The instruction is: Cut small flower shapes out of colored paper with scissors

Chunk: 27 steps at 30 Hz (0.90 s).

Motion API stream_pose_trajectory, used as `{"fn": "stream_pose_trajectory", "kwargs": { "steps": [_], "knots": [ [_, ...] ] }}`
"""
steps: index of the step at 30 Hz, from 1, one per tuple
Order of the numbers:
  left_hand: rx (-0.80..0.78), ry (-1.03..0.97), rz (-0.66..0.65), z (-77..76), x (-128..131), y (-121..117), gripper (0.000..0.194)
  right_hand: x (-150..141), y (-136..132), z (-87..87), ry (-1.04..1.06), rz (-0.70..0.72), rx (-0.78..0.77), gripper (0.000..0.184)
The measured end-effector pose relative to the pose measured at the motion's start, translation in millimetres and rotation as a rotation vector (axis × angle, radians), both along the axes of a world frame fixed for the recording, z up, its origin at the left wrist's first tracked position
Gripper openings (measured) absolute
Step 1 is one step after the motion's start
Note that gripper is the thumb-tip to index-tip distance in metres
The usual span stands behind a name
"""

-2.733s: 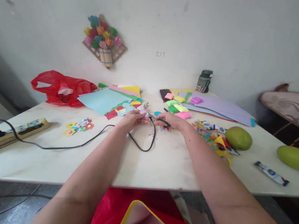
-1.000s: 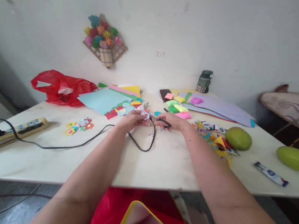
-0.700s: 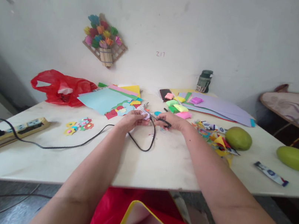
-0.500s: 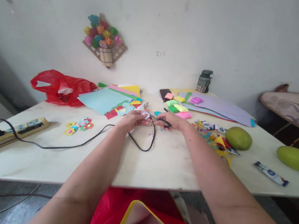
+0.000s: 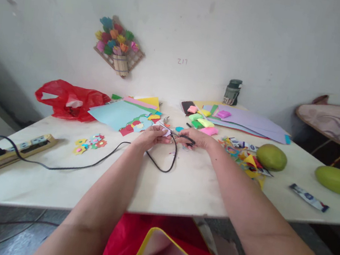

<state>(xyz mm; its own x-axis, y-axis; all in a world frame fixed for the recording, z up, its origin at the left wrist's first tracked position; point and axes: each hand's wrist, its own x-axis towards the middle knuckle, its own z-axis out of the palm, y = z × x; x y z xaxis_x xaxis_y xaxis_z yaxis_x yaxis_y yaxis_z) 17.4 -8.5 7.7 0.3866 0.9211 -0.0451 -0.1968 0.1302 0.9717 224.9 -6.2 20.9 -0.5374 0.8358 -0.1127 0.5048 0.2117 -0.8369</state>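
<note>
My left hand (image 5: pixel 151 135) is closed in a pinch on a small pale paper piece (image 5: pixel 166 131) above the middle of the white table (image 5: pixel 187 185). My right hand (image 5: pixel 198 138) is closed round a slim black tool (image 5: pixel 185 139) whose tip points at the paper piece. A black cord (image 5: pixel 87 167) loops under both hands and runs left to a power strip (image 5: pixel 16 149). The two hands are almost touching.
Coloured paper sheets (image 5: pixel 117 113) and a red plastic bag (image 5: pixel 68 99) lie at the back left, small paper flowers (image 5: pixel 91 141) nearer. Purple sheets (image 5: pixel 247 121), bright folded blocks (image 5: pixel 204 123), a dark bottle (image 5: pixel 232 92), paper scraps, two green mangoes (image 5: pixel 270 157) and a tube (image 5: pixel 308 197) fill the right.
</note>
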Motion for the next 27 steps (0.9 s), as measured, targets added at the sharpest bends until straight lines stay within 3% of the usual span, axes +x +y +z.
{"fn": "stream_pose_trajectory", "kwargs": {
  "steps": [27],
  "knots": [
    [0.024,-0.014,0.047,-3.3,0.0,2.8,0.01,1.0,1.0,-0.1,-0.01,-0.026,0.027,0.035]
  ]
}}
